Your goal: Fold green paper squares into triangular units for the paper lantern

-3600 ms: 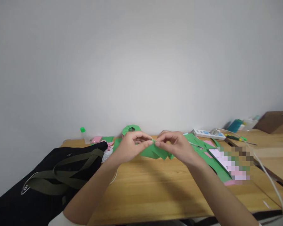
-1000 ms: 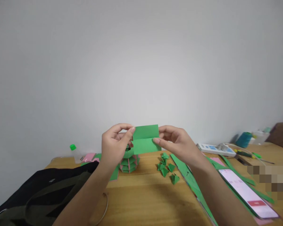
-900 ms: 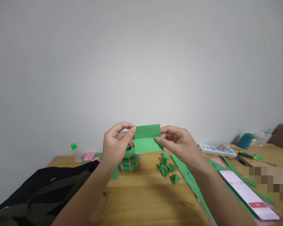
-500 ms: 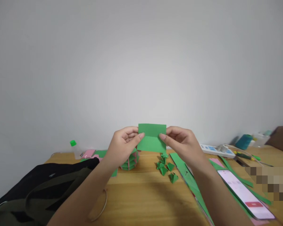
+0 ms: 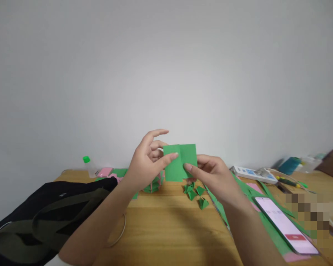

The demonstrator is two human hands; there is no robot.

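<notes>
A green square of paper (image 5: 172, 168) is held up above the table, with a vertical crease near its middle. My left hand (image 5: 150, 159) pinches its left part, thumb on the front face, index finger raised above the top edge. At the right side, my right hand (image 5: 212, 173) grips the paper with the thumb on its front and the other fingers behind. Several small folded green pieces (image 5: 192, 194) lie on the table below. Behind my left hand stands a green and pink folded paper model (image 5: 154, 186), partly hidden.
On the wooden table (image 5: 166, 225), a dark cloth bag (image 5: 52, 210) lies left. A phone (image 5: 285, 225) rests on green paper at right, near a power strip (image 5: 254, 174) and a screwdriver (image 5: 287, 181). A green-capped bottle (image 5: 90, 167) stands back left.
The paper has been turned, so its crease runs vertically instead of horizontally. My left index finger has lifted, and my right thumb has moved lower and inward on the paper.
</notes>
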